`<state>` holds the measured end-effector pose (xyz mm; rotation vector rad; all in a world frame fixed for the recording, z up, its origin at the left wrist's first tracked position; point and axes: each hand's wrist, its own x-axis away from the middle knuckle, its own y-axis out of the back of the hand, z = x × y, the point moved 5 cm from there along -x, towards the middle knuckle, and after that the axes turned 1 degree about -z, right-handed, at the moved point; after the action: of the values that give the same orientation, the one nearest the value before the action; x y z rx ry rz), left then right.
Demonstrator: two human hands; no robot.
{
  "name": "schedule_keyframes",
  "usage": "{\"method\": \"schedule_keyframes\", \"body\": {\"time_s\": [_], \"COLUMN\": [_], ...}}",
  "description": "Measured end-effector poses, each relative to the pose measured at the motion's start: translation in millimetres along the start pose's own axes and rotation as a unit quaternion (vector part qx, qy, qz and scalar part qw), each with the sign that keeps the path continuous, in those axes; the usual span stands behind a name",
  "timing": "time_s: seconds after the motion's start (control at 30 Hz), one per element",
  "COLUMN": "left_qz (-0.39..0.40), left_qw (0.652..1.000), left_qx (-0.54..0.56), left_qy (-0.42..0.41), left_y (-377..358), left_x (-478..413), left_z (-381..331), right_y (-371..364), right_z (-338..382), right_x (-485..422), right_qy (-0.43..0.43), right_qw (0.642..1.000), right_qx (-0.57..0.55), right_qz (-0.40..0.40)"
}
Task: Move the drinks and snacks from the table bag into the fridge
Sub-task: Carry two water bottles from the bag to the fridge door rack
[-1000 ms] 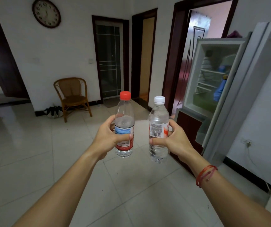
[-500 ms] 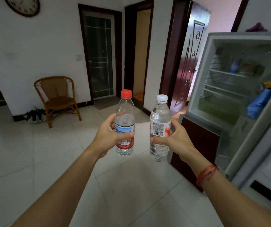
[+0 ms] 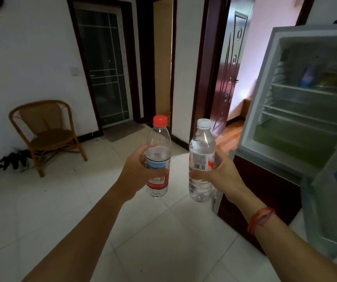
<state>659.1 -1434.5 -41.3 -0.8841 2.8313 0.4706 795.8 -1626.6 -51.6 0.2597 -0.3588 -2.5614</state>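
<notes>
Red-capped bottle (image 3: 158, 159): upright, left hand (image 3: 136, 176) fingers wrapped around it. White-capped bottle (image 3: 201, 161): upright, right hand (image 3: 223, 176) fingers curled around it, beside open fridge (image 3: 265, 94).

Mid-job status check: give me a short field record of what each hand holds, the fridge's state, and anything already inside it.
left hand: grips red-capped bottle, upright
right hand: grips white-capped bottle, upright
bottles: side by side, apart, not yet in the fridge
fridge: door open, to the right of both hands
upper shelf: bluish item and yellowish item, too blurred to identify
</notes>
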Motion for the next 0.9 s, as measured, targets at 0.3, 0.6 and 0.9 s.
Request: {"method": "schedule_keyframes", "body": {"time_s": [0.3,0.6,0.9], "left_qz": [-0.003,0.003,0.073], "left_qw": [1.000,1.000,0.997], "left_qx": [-0.010,-0.007,0.010], "left_qy": [-0.011,-0.013,-0.010], "left_y": [-21.7,-59.4,-99.2], "left_x": [-144.8,-290.2,-411.1], "left_z": [39.8,59.7,84.5], "right_y": [-1.7,19.9,43.4], "right_z": [-34.6,-56.5,-87.5], "right_x": [-153.8,-293.4,-391.2], "right_qy": [-0.009,-0.029,-0.049], "right_qw": [1.000,0.999,0.997], "right_qx": [0.011,0.021,0.011], "right_qz": [-0.005,-0.008,-0.050]}}
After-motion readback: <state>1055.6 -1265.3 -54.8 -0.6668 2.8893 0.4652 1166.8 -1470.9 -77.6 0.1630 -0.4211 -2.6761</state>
